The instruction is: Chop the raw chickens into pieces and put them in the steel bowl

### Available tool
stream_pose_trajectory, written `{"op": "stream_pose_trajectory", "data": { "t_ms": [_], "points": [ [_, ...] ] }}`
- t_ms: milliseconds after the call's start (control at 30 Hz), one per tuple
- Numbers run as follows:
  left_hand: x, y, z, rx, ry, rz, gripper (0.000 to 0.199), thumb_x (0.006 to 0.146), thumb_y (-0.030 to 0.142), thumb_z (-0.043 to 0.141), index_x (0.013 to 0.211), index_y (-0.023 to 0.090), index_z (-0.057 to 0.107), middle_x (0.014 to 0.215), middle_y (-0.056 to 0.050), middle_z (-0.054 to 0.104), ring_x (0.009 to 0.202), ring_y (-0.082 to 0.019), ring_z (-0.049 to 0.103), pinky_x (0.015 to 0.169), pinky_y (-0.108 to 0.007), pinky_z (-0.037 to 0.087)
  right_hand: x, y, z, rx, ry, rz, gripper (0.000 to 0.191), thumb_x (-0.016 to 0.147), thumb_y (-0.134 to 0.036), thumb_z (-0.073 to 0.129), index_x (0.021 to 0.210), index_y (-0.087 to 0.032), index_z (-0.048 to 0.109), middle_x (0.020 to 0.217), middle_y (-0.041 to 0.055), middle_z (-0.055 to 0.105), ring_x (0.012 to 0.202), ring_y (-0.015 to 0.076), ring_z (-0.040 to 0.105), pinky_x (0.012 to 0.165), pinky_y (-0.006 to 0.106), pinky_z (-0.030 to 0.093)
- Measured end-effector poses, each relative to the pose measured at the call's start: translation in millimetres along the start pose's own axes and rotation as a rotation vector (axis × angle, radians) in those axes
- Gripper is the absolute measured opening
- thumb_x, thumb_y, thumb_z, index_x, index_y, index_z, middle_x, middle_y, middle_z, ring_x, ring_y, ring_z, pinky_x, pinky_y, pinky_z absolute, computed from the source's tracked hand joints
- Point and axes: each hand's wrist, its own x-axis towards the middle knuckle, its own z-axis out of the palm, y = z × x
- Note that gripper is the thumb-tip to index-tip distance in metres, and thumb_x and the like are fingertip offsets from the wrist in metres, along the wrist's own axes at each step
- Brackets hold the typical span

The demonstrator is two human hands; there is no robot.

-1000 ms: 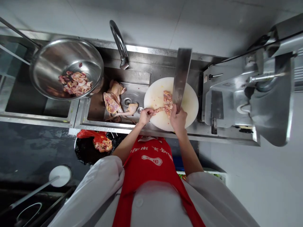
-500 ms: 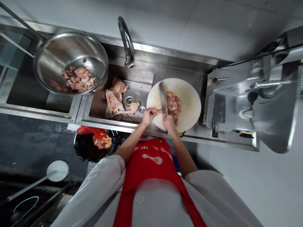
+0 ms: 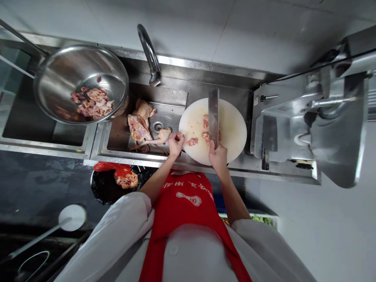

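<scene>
The right hand [image 3: 218,156] grips the cleaver [image 3: 214,115] over meat [image 3: 206,136] on the board [image 3: 235,127]; the left hand [image 3: 176,144] curls beside it, any pinch unclear.

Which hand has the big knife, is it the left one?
No, the right hand holds the big knife over the white board.

Red apron [image 3: 182,211] w/ white lettering [image 3: 183,183] & a bone-shaped white outline logo [image 3: 188,199]. White top [image 3: 202,254] underneath, pale btn [image 3: 173,250] on chest, loose slvs [image 3: 108,233] ending nr elbows.

Soft, grey light glints off the steel bowl [image 3: 54,80]; edges warp.
</scene>
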Motion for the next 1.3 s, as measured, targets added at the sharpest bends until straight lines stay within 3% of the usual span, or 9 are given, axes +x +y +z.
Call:
{"op": "stream_pose_trajectory", "data": {
  "t_ms": [100, 267, 367, 567, 733, 867, 1000, 1133, 1300],
  "points": [
    [-13.3, -0.5, -14.6, 0.06, 0.136, 0.068, 0.013, 0.09, 0.026, 0.054, 0.086, 0.018, 0.064, 0.088, -0.006, 0.061, 0.083, -0.017, 0.057, 0.08, -0.03, 0.048, -4.1, -21.9, 17.6, 0.054, 0.05, -0.058, 0.059, 0.102, -0.049, 0.025, 0.107, -0.011, 0.07, 0.092, 0.0186, 0.072, 0.092, 0.0281, 0.068, 0.078, 0.033, 0.049],
    [-40.0, -6.2, 6.8, 0.109, -0.324, 0.327, 0.013, 0.091, 0.025, 0.056, 0.095, 0.019, 0.067, 0.106, -0.01, 0.065, 0.105, -0.023, 0.057, 0.099, -0.039, 0.045, -3.3, -15.6, 68.3, -0.017, -0.325, 0.098, 0.047, 0.098, -0.043, 0.041, 0.087, -0.009, 0.072, 0.071, 0.02, 0.069, 0.077, 0.0295, 0.07, 0.07, 0.034, 0.05],
    [-43.4, -12.8, 24.4, 0.139, -0.442, 0.36, 0.018, 0.092, 0.024, 0.053, 0.101, 0.018, 0.068, 0.113, -0.012, 0.064, 0.11, -0.025, 0.055, 0.101, -0.043, 0.044, 8.3, -3.9, 76.8, 0.011, -0.407, 0.152, 0.048, 0.097, -0.044, 0.041, 0.081, -0.011, 0.072, 0.053, 0.013, 0.062, 0.058, 0.024, 0.066, 0.059, 0.03, 0.049],
    [-27.6, -1.6, 13.7, 0.124, -0.509, 0.421, 0.012, 0.088, 0.021, 0.057, 0.089, 0.02, 0.069, 0.1, -0.009, 0.066, 0.099, -0.023, 0.057, 0.095, -0.041, 0.047, 40.8, 15.1, 36.4, 0.215, -0.293, 0.185, 0.043, 0.094, -0.046, 0.044, 0.083, -0.012, 0.068, 0.044, 0.0006, 0.053, 0.039, 0.0146, 0.052, 0.044, 0.023, 0.04],
    [53.8, 42.6, 33.7, 0.064, -0.204, 0.355, 0.01, 0.089, 0.021, 0.057, 0.091, 0.018, 0.066, 0.1, -0.009, 0.064, 0.104, -0.024, 0.056, 0.104, -0.044, 0.039, 11.1, 50.5, -20.0, 0.211, -0.023, 0.12, 0.049, 0.094, -0.053, 0.039, 0.074, -0.015, 0.064, 0.055, 0.0056, 0.061, 0.052, 0.0163, 0.058, 0.05, 0.024, 0.041],
    [111.1, 67.7, 102.6, 0.206, -0.526, 0.386, 0.016, 0.078, 0.011, 0.065, 0.094, 0.014, 0.068, 0.108, -0.014, 0.063, 0.109, -0.03, 0.053, 0.102, -0.049, 0.038, -47.0, 90.9, -47.5, 0.14, 0.072, 0.182, 0.049, 0.093, -0.055, 0.039, 0.066, -0.019, 0.059, 0.06, 0.0077, 0.063, 0.061, 0.0184, 0.059, 0.057, 0.026, 0.041],
    [115.1, 69.5, 148.3, 0.426, -0.756, 0.341, 0.03, 0.063, 0.004, 0.075, 0.09, 0.014, 0.067, 0.11, -0.017, 0.063, 0.113, -0.036, 0.05, 0.1, -0.057, 0.036, -104.1, 125.6, -54.8, 0.084, 0.087, 0.271, 0.051, 0.093, -0.06, 0.037, 0.068, -0.021, 0.059, 0.063, 0.0106, 0.066, 0.061, 0.0222, 0.061, 0.058, 0.03, 0.041],
    [114.5, 64.6, 145.0, 0.456, -0.846, 0.333, 0.025, 0.064, 0.007, 0.076, 0.086, 0.013, 0.066, 0.091, -0.013, 0.065, 0.1, -0.03, 0.056, 0.099, -0.052, 0.039, -139.6, 135.0, -55.4, -0.044, 0.022, 0.268, 0.051, 0.096, -0.056, 0.03, 0.075, -0.023, 0.063, 0.068, 0.0141, 0.069, 0.062, 0.0261, 0.065, 0.057, 0.032, 0.038],
    [143.9, 77.3, 111.8, 0.377, -0.867, 0.352, 0.02, 0.081, 0.027, 0.069, 0.094, 0.012, 0.065, 0.089, -0.01, 0.065, 0.078, -0.019, 0.058, 0.077, -0.033, 0.048, -139.1, 100.7, -44.3, -0.117, -0.259, 0.115, 0.044, 0.099, -0.044, 0.031, 0.086, -0.024, 0.068, 0.076, 0.0133, 0.073, 0.073, 0.0267, 0.07, 0.063, 0.031, 0.038]
  ]
}}
